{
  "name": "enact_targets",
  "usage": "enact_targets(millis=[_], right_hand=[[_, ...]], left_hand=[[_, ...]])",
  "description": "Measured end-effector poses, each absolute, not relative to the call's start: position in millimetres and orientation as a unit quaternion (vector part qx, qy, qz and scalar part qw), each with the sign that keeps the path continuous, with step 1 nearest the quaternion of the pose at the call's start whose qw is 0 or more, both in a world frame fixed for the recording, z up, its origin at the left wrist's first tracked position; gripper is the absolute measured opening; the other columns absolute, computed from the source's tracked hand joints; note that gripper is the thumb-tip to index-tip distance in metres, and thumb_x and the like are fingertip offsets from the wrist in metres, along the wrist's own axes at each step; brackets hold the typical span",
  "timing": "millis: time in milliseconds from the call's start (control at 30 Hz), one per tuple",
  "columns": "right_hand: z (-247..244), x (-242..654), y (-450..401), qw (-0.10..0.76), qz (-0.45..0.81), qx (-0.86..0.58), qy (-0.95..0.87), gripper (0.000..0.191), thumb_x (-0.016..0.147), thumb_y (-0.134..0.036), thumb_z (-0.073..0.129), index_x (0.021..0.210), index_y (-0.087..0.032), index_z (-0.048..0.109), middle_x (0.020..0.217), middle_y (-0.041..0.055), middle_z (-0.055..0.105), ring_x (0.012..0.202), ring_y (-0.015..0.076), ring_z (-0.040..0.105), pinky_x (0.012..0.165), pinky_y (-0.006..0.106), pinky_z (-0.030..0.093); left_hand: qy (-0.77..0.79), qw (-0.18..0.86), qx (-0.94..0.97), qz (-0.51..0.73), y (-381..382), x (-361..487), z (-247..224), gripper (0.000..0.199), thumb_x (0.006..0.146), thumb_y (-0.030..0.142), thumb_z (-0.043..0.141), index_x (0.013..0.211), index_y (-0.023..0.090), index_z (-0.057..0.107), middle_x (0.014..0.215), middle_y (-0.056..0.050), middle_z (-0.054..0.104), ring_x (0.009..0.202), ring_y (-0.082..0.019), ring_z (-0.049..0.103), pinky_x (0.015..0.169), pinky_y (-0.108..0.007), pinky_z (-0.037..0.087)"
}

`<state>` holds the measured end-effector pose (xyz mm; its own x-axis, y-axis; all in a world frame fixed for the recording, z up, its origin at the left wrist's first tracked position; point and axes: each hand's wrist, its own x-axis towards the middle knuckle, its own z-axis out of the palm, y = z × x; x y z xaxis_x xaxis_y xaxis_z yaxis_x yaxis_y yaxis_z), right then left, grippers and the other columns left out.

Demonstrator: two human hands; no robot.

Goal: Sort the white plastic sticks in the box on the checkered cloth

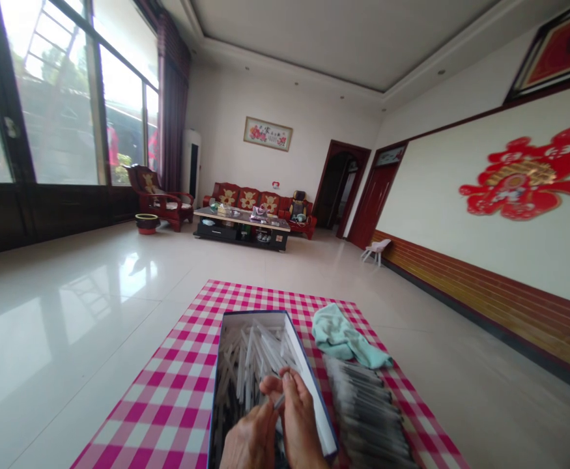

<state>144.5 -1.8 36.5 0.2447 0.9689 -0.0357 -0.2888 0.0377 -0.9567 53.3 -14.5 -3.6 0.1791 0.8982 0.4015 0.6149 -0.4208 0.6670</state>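
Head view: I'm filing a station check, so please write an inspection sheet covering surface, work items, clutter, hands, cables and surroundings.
Surface: pink-and-white checked tabletop, visible part flat.
Work items: open box holding many whitish tubes; right of it, a row of slim dark-and-clear sticks, blurred.
Clutter: crumpled pale green cloth at the far end of the row.
Hands: left hand and right hand together over the box, fingers on a small slim piece.
Cables: nothing seen.
Surroundings: shiny floor, low table, red sofa beyond.

Framed picture (268, 134): 家; other characters too small.
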Motion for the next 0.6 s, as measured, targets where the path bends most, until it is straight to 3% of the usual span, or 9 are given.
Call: enact_targets(millis=[167,300,433,600], right_hand=[[51,150,-2,0.623,0.555,-0.437,-0.335,0.046,0.075,-0.058,0.057,0.102,-0.021,0.053,0.078,0.0063,0.073,0.074,0.0260,0.069,0.063,0.034,0.050],[63,163,-3,0.606,0.652,-0.353,-0.288,0.053,0.079,-0.056,0.054,0.116,-0.019,0.047,0.086,0.0100,0.073,0.075,0.0255,0.070,0.067,0.036,0.050],[56,167,0,0.593,0.664,-0.337,-0.306,0.043,0.077,-0.049,0.061,0.105,-0.016,0.055,0.085,0.0097,0.073,0.077,0.0250,0.070,0.071,0.036,0.050],[40,156,3,0.629,0.600,-0.385,-0.308,0.034,0.075,-0.051,0.062,0.084,-0.018,0.057,0.077,0.0080,0.073,0.075,0.0252,0.069,0.070,0.037,0.052]], left_hand=[[0.474,0.279,0.730,0.406,-11,47,13,0.034,0.091,0.031,0.033,0.081,0.020,0.063,0.063,-0.001,0.062,0.054,-0.011,0.057,0.053,-0.018,0.036],[0.427,0.378,0.711,0.412,0,43,13,0.047,0.091,0.048,0.035,0.065,0.015,0.056,0.051,0.006,0.034,0.047,-0.008,0.032,0.046,-0.020,0.024],[0.419,0.423,0.689,0.414,7,43,2,0.053,0.087,0.059,0.036,0.062,0.015,0.052,0.053,0.007,0.025,0.050,-0.008,0.024,0.044,-0.021,0.019],[0.419,0.424,0.684,0.421,5,48,0,0.049,0.088,0.053,0.038,0.067,0.013,0.059,0.055,0.006,0.030,0.051,-0.008,0.026,0.046,-0.020,0.023]])
